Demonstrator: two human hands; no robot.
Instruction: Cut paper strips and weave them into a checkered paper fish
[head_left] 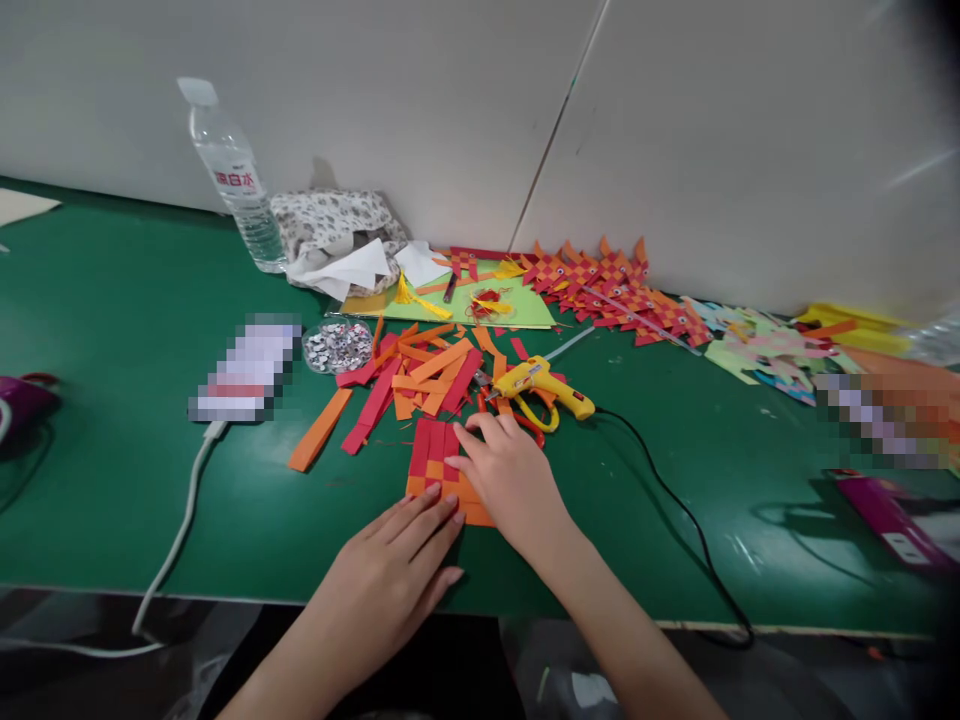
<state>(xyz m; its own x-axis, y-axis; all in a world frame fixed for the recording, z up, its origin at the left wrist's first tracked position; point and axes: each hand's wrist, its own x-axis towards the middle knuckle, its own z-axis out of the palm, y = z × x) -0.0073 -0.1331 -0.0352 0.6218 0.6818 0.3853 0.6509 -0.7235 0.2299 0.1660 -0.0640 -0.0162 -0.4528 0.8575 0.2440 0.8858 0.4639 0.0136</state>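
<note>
A small woven piece of red and orange paper strips (428, 440) lies on the table in front of me, its red strips pointing away and the orange ones running across. My left hand (409, 545) rests on its near left part, fingers stretched out and pressing it down. Over its right side, my right hand (504, 470) has its thumb and forefinger bent together at a red strip; the exact grip is partly hidden. Just beyond it is a pile of loose red and orange paper strips (435, 375). A yellow glue gun (540, 380) lies beside the pile, over yellow-handled scissors (551, 412).
Left of the strips sit a dish of googly eyes (337, 346) and a phone (247, 370) on a white cable. Behind stand a water bottle (236, 180) and a patterned pouch (330, 215). Finished woven paper fish (615, 285) lie along the wall. A black cord (675, 500) crosses the right side.
</note>
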